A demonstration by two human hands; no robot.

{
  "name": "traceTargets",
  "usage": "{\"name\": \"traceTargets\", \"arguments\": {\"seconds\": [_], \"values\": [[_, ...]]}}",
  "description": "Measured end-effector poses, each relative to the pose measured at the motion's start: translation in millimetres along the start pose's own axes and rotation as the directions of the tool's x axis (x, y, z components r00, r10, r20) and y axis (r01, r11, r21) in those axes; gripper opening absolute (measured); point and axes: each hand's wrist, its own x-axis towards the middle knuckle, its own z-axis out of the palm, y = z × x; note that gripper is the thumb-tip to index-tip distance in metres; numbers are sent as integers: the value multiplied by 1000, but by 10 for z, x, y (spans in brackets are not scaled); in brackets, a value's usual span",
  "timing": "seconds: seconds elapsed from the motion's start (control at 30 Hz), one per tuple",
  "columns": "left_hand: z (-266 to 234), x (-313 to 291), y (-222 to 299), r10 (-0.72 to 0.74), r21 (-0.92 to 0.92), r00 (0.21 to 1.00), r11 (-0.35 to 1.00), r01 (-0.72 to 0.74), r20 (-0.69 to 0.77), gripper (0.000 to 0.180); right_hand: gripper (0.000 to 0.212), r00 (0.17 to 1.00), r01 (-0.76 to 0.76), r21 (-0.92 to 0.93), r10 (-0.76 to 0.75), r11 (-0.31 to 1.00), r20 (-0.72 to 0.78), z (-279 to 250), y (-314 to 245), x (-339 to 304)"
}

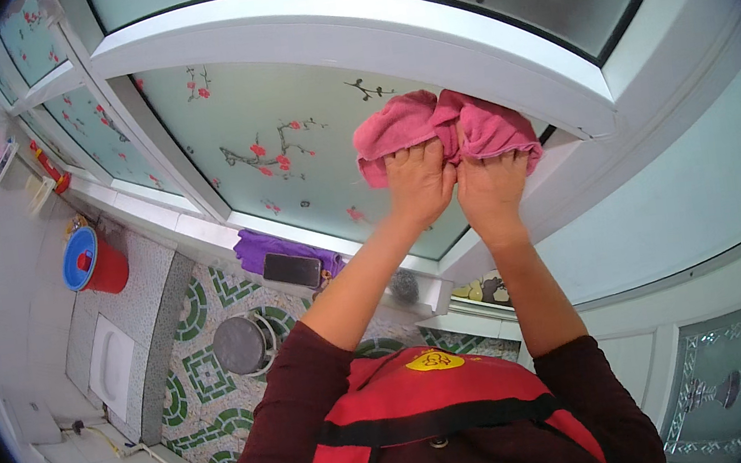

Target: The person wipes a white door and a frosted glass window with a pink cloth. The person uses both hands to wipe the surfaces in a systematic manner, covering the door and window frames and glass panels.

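Observation:
A pink cloth (pixel 404 126) is bunched against the frosted glass pane (pixel 217 111), high on its right side just under the white crossbar of the frame. My left hand (pixel 421 184) grips the left part of the cloth. Close beside it, my right hand (pixel 493 193) has hold of the right part. Both arms reach up and forward, and the fingertips are partly hidden in the folds. Red blossoms on dark branches decorate the glass.
A purple cloth (pixel 254 246) and a dark phone (pixel 292 270) lie on the ledge below the pane. On the patterned floor stands a round grey stool (pixel 239 345). A red bucket (pixel 108 267) with a blue rim is on the raised step by a white squat toilet (pixel 112 360).

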Motion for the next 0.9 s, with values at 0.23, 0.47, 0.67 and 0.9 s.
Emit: {"name": "traceTargets", "arguments": {"seconds": [0.23, 0.47, 0.67, 0.9], "values": [[74, -605, -63, -39, 8, 991, 999, 38, 129, 54, 46, 982, 3, 252, -50, 968, 180, 71, -137, -618], [-73, -133, 507, 85, -469, 992, 883, -31, 94, 50, 49, 969, -181, 663, 247, 726, -5, -564, -36, -361], [201, -67, 962, 30, -461, 995, 887, 19, 99, 46, 50, 975, -109, 266, 155, 958, -159, -783, 534, -367], [490, -1194, 793, -49, -448, 953, 874, 186, 300, 49, 36, 993, -67, 471, 12, 879, 118, -287, 591, -1433]]}}
